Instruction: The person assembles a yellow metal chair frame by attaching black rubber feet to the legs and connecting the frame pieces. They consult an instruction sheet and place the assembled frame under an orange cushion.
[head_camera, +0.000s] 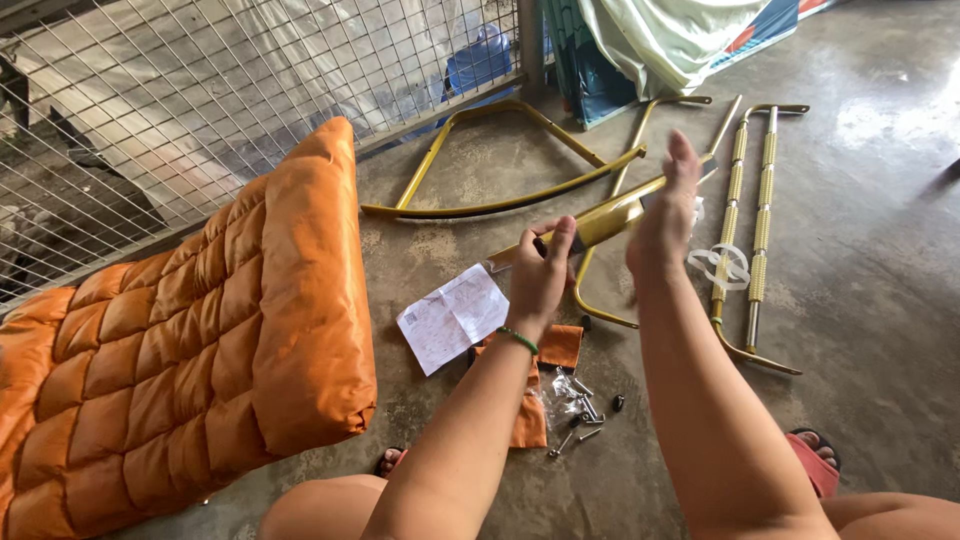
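The left hand (540, 272) grips the gold tube (610, 218) at its near end, its long axis running up-right past the open, flat right hand (665, 215) just beside it.

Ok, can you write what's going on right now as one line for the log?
left hand: grips gold metal tube | right hand: open, against tube | floor: screws, paper sheet, orange cushion

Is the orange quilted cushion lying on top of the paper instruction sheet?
No. The orange quilted cushion lies to the left, apart from the paper sheet, which rests uncovered on the concrete floor.
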